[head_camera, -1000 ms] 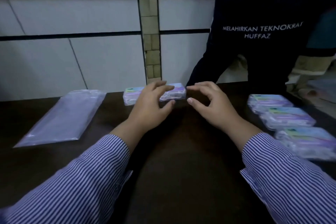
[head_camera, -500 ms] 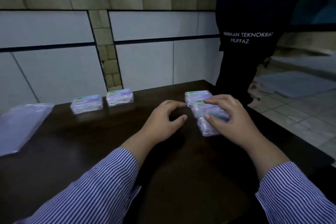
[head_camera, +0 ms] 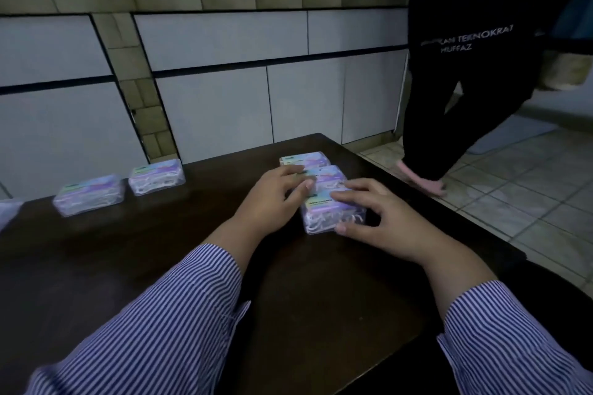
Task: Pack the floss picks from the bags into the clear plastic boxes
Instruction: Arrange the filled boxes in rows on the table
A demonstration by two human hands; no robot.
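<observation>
Three clear floss pick boxes with pastel labels lie in a row at the table's right side: a far box, a middle box and a near box. My right hand grips the near box, fingers over its top and thumb at its front edge. My left hand reaches in from the left, with its fingertips and thumb pinching the middle box at its left corner. Two more filled boxes, one to the left and one to the right of it, sit apart at the back left.
A clear plastic bag shows at the left edge of the dark wooden table. A person in dark clothing stands just beyond the table's right edge on the tiled floor. A tiled wall runs behind the table.
My left hand has reached right onto the row of boxes. My right hand has slid toward me and now holds the near box. The view has shifted slightly.
</observation>
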